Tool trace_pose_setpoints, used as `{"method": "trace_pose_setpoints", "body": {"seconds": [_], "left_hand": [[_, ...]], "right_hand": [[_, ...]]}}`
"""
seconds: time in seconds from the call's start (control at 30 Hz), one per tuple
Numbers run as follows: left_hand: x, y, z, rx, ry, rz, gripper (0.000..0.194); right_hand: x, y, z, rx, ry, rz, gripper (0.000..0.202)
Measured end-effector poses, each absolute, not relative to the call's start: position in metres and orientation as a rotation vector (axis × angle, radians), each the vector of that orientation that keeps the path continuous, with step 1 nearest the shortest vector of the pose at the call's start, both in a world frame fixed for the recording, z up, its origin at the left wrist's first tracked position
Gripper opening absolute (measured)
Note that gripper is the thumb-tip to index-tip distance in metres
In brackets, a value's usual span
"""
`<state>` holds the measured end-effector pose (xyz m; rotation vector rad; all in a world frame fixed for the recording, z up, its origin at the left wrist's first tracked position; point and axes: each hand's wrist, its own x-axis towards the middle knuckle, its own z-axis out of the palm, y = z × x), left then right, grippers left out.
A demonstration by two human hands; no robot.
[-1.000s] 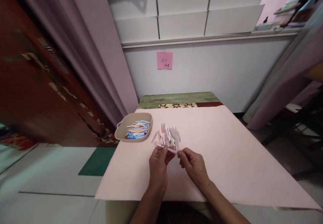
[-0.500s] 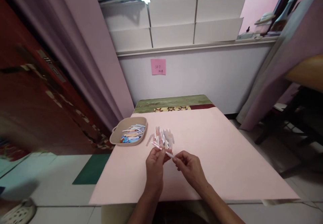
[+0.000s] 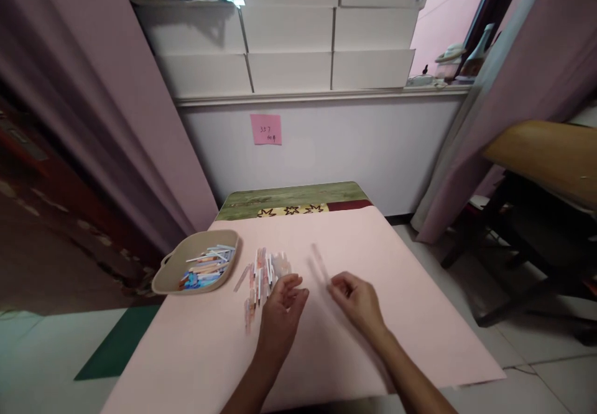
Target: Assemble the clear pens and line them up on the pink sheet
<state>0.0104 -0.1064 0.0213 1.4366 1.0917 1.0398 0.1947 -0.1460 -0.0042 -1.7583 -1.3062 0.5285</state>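
My right hand (image 3: 359,305) pinches the lower end of a slim translucent pinkish pen (image 3: 319,263), blurred and tilted up above the table. To its left, my left hand (image 3: 283,308) has its fingers curved but apart, with nothing seen between them. Just behind and left of that hand lies a loose pile of pens (image 3: 262,274), pink, white and clear; part of the pile is hidden by my fingers. A beige basket (image 3: 184,246) at the table's left edge holds blue, orange and white sticks or pens.
Pale pink paper (image 3: 401,321) covers most of the table, with a green patterned strip (image 3: 298,195) at the far edge. Behind it, a pink note (image 3: 266,129) is stuck to the wall. A wooden-topped piece of furniture (image 3: 545,159) stands at the right.
My left hand has let go of the pen and its fingers have parted. The pen is now in my right hand alone, swung to the right of the pile. The view has shifted right.
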Motion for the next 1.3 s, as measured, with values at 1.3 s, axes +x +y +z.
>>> {"method": "trace_pose_setpoints", "body": {"seconds": [1.3], "left_hand": [[-0.107, -0.020, -0.017, 2.102, 1.954, 0.292, 0.022]], "right_hand": [[0.118, -0.088, -0.031, -1.763, -1.501, 0.691, 0.031]]}}
